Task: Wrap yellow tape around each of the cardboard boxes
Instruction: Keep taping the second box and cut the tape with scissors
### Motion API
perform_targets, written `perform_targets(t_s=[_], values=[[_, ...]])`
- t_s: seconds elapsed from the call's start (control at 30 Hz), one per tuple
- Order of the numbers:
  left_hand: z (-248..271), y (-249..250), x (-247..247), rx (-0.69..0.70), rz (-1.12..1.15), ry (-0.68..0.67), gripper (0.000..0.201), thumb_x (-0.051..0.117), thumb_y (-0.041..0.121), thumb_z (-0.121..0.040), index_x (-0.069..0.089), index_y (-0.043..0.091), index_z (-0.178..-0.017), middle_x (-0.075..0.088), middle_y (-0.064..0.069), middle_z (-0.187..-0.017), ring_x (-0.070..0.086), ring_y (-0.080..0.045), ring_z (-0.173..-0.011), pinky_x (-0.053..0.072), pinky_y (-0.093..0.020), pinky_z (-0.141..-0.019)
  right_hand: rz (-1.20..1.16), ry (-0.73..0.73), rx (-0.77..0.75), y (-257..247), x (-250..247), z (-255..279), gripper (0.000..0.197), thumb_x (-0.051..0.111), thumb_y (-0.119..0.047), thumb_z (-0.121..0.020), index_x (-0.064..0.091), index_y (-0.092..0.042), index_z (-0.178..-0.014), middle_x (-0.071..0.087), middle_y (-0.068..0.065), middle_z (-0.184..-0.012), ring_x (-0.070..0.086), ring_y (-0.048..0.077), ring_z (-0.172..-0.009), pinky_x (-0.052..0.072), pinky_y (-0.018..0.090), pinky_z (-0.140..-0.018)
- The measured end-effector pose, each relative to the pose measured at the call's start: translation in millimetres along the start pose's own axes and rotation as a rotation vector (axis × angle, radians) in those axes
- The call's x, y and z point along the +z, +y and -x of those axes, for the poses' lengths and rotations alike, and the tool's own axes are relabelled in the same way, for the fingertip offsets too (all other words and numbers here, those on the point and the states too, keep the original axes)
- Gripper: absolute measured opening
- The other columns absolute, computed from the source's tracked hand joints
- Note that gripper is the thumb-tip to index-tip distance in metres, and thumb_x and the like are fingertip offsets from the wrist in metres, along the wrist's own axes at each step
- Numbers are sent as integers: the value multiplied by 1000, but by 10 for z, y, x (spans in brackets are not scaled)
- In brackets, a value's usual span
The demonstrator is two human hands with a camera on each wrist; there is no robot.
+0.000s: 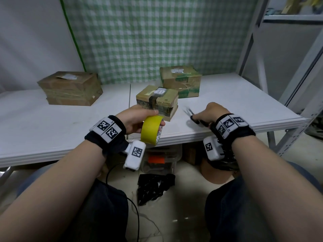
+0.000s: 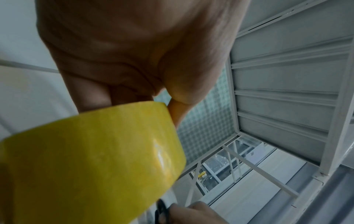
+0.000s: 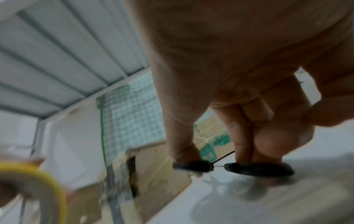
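My left hand (image 1: 139, 117) grips a roll of yellow tape (image 1: 151, 129) above the table's front edge; the roll (image 2: 91, 159) fills the left wrist view under my fingers. A strip of tape seems to run from the roll to the small cardboard box (image 1: 157, 100) just behind it. My right hand (image 1: 209, 114) holds black-handled scissors (image 1: 194, 117) low over the table, to the right of that box; my fingers sit in the handle loops (image 3: 258, 167). Another box (image 1: 180, 81) stands behind, and a third box (image 1: 70, 88) lies at the far left.
The white table (image 1: 52, 126) runs against a green checked cloth (image 1: 157, 35). A grey metal shelf frame (image 1: 297, 67) stands at the right. Under the table lie a black plastic bag (image 1: 153, 187), a cable and a container with an orange item.
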State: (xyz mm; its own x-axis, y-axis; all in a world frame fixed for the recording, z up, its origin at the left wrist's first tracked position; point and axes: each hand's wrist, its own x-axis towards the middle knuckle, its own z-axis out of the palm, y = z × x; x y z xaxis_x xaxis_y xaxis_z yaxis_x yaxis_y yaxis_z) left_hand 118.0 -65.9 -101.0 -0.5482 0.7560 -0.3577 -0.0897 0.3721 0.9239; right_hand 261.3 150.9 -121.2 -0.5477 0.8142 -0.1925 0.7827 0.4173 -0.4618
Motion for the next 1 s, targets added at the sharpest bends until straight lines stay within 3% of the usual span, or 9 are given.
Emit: perform_targets(t_s=[0.13,0.23,0.33,0.4,0.47,0.57,0.7,0.83,1.0], values=[[-6,-2,-16,-7,1,-10,37,55,25,-105,59,-1,-132,77,-13,-101,73,-22,-73,62,-37,-77,-573,-158,-95,5,-73,81,23,73,-25,-82,69,-3,-88,78,15,-91,51,20,-45,49,28,-57],[-7,3,-31,-18,-5,-16,35,55,25,-105,61,0,-128,78,-11,-96,74,-20,-70,63,-32,-64,-765,-389,-285,-64,-101,144,25,73,-31,-89,69,-7,-96,71,9,-95,40,17,-47,51,33,-66],[-7,2,-47,-27,-27,6,36,57,26,-104,62,0,-127,78,-10,-95,74,-19,-71,63,-31,-67,-703,-617,-398,-74,-95,159,37,77,-54,-78,71,-17,-83,63,7,-94,40,17,-50,48,32,-65],[-25,2,-46,-25,-56,25,27,57,25,-104,65,1,-115,78,-6,-81,73,-15,-62,61,-27,-58,-610,-721,-376,-54,-59,149,62,83,-69,-61,68,-15,-90,64,7,-96,48,18,-54,48,30,-61],[-28,3,-37,-11,-98,58,18,56,24,-104,62,8,-96,73,1,-60,68,-10,-49,53,-20,-44,-466,-744,-332,-35,-29,147,83,85,-78,-44,67,-14,-95,65,5,-96,52,18,-57,47,26,-57],[-39,3,-33,5,-109,67,16,56,25,-104,58,13,-94,71,3,-57,67,-8,-46,51,-19,-41,-285,-701,-277,43,-42,117,99,84,-83,-32,69,-15,-101,67,2,-95,53,16,-61,42,24,-60],[-36,6,-41,-35,-70,53,15,57,25,-104,62,10,-102,75,-2,-68,70,-12,-53,55,-23,-47,-148,-703,-243,101,-50,99,101,79,-89,-34,70,-15,-102,66,2,-96,48,16,-66,34,25,-60],[-14,11,-26,-33,-66,57,15,58,25,-103,61,10,-100,75,-2,-65,70,-12,-52,56,-23,-47,-150,-698,-245,-10,21,106,102,78,-90,-33,71,-16,-103,69,-3,-94,51,14,-64,34,23,-58],[-29,5,-53,-48,-56,27,23,58,26,-103,66,6,-110,79,-6,-84,73,-16,-64,62,-30,-67,-233,-727,-257,-224,116,118,74,68,-75,-58,65,-17,-105,67,-1,-92,51,12,-60,38,17,-51]])
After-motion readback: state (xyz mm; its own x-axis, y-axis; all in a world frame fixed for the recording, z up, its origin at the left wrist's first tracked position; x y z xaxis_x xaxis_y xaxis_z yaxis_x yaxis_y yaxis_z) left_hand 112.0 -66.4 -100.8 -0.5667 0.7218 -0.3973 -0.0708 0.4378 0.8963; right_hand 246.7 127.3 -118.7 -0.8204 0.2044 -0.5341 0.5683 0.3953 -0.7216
